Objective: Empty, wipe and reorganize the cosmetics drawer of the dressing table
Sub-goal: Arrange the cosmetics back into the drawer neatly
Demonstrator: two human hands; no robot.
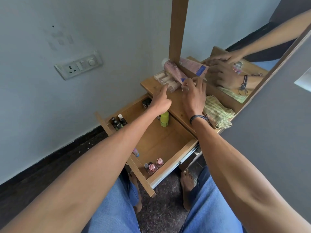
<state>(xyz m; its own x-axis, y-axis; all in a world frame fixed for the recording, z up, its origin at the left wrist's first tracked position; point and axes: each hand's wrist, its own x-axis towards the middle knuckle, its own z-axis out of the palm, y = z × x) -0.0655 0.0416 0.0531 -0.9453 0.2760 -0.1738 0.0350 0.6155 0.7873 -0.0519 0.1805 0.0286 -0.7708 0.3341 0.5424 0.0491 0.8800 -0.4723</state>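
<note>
The wooden drawer (pixel 170 140) of the dressing table stands pulled out. Inside are dark bottles (pixel 117 122) at the far left corner, a lime-green bottle (pixel 164 118), pink-capped nail polish bottles (pixel 154 166) at the near end and a small pink-and-blue item (pixel 136 152) by the left wall. On the tabletop (pixel 178 101) lies a pink tube (pixel 173 71) across a clear plastic pack (pixel 165 79). My right hand (pixel 193 95) pinches the tube's crimped end. My left hand (pixel 160 100) points its index finger at the clear pack and grips nothing.
A folded yellow-green striped cloth (pixel 218 113) lies on the tabletop's right end. The mirror (pixel 239 52) in its wooden frame rises behind the tabletop. A switch plate (pixel 79 65) is on the left wall. My bare feet (pixel 187 187) stand under the drawer.
</note>
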